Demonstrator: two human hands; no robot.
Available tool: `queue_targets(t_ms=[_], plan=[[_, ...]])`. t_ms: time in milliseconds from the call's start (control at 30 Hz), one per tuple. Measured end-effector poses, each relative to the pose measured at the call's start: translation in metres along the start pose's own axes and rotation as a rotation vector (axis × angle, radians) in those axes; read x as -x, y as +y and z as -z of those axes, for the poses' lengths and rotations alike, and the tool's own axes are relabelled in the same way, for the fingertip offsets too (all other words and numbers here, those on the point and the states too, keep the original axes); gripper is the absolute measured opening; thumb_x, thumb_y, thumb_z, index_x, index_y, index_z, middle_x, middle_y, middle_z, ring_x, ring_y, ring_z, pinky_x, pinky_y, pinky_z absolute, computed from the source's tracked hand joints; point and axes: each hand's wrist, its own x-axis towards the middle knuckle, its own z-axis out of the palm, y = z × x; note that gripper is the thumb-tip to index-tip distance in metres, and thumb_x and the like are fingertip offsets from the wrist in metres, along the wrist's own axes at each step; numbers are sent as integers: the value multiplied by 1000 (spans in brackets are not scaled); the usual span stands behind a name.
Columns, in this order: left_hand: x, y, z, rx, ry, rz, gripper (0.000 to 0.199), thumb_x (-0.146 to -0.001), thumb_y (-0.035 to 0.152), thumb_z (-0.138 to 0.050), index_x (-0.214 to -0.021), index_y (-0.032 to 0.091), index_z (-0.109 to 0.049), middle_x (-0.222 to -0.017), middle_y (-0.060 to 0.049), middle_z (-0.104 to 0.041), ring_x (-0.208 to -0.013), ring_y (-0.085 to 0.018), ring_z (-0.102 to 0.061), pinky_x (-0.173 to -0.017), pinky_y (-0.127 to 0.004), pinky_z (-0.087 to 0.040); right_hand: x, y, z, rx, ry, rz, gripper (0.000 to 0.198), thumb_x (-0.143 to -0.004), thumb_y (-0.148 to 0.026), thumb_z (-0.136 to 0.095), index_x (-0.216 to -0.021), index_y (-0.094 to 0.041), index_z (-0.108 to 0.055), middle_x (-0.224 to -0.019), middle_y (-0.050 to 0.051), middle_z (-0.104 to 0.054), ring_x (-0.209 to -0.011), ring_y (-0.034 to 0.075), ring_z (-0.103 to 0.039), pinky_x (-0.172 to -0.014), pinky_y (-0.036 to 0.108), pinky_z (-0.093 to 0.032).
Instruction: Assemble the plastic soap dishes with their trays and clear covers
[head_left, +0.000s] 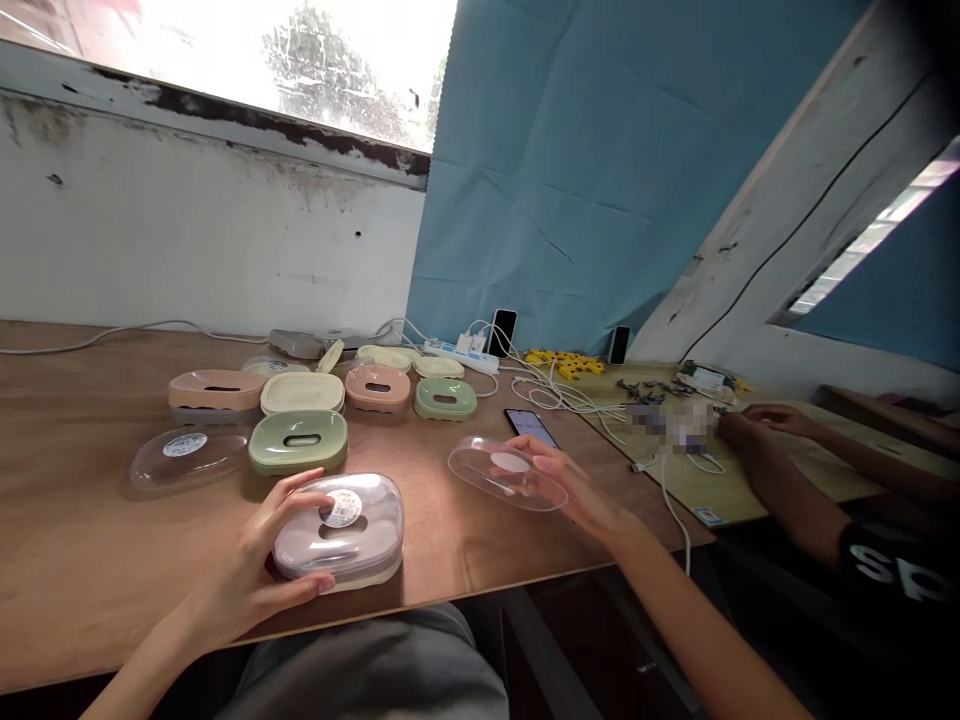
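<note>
Near the table's front edge sits a soap box [367, 575] with a grey slotted top under a clear lid that bears a round white label [343, 508]. My left hand [277, 545] grips its left side, fingers over the top and thumb along the front. To the right, my right hand [559, 480] holds a loose clear oval lid [480, 470] by its right end, tilted above the table. A green soap box [298, 440] stands just behind the left hand. Beside it lies another clear lid [187, 468] with a round label.
Pink [217, 388], cream [304, 390] and smaller green soap boxes [445, 398] stand farther back. A phone [531, 425] lies behind my right hand. White cables [555, 390] run from a power strip [461, 352]. At right, a co-worker's hands [750, 425] are over small parts on a yellowish board.
</note>
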Motion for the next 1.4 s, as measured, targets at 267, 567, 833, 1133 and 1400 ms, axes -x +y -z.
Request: queue_targets(t_ms=[267,567,833,1133,1400], plan=[[-4,-1,3,-3,-115,26,50,-74,43,-68,-120,30,-54,-140,-7,-40,-122,-29,-48,-98,-39,-43,-28,32,-52,-597,-15,-190,62,-82,-61,-31,-133,-25,-32,-125,13,-56,-105,30,-61,-91,49,-42],[-1,0,13,-2,121,17,47,-71,41,-72,-113,28,-58,-128,-8,-48,-121,-29,-47,-92,-35,-47,-44,30,-76,-658,-49,-103,54,-85,-61,-32,-131,-33,-32,-131,8,-51,-112,27,-56,-90,48,-45],[8,-1,55,246,393,456,61,-68,59,-66,-118,26,-51,-122,-6,-59,-108,-29,-56,-67,-24,-52,-57,32,-72,532,139,344,39,-80,-36,-62,-117,-24,-54,-120,7,-54,-112,25,-50,-99,43,-38],[6,16,23,223,276,321,53,-64,49,-74,-109,26,-60,-118,-6,-61,-108,-28,-58,-79,-31,-53,-52,38,-63,951,31,327,40,-82,-35,-63,-119,-27,-54,-131,10,-45,-125,28,-39,-101,46,-36],[11,10,7,28,137,147,48,-66,42,-76,-110,29,-62,-128,-8,-50,-119,-29,-50,-86,-33,-50,-38,28,-91,700,92,523,35,-90,-29,-49,-124,-23,-48,-133,11,-47,-134,27,-32,-109,50,-28]])
